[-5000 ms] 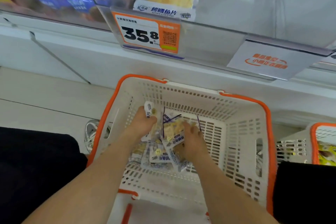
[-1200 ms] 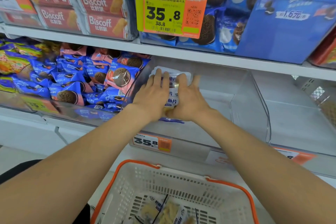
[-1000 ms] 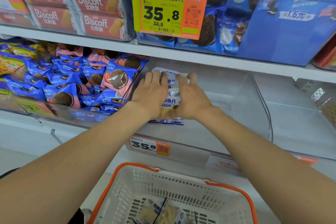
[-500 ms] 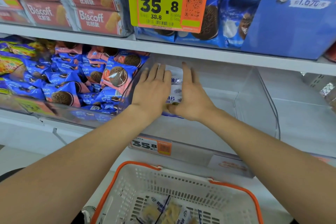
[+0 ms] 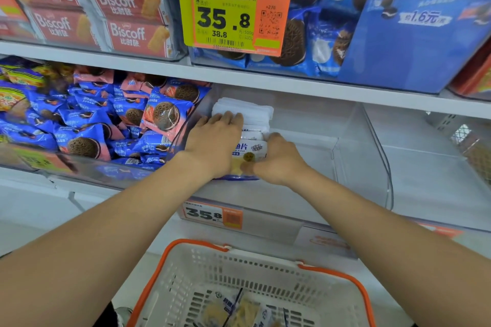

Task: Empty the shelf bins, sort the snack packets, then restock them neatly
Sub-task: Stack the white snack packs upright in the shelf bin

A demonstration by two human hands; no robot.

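Fish-slice packets stand on edge in a row at the left end of a clear bin, at the centre of the frame, under a white shelf board. The left hand lies against the left side of the row, its fingers straight and held together, their tips reaching the white tops of the rearmost packets. The right hand is curled round the right side of the row, with its thumb on the face of the front packet. The rest of the bin, to the right of the hands, is bare plastic.

Blue and pink cookie packets fill the neighbouring bin at middle left. Red Biscoff packs are stacked at upper left, and a yellow-and-orange price sign reading 35.8 hangs at top centre beside blue cookie bags. A small orange price tag sits below the clear bin. At bottom centre is a white basket with an orange rim, holding more loose packets.
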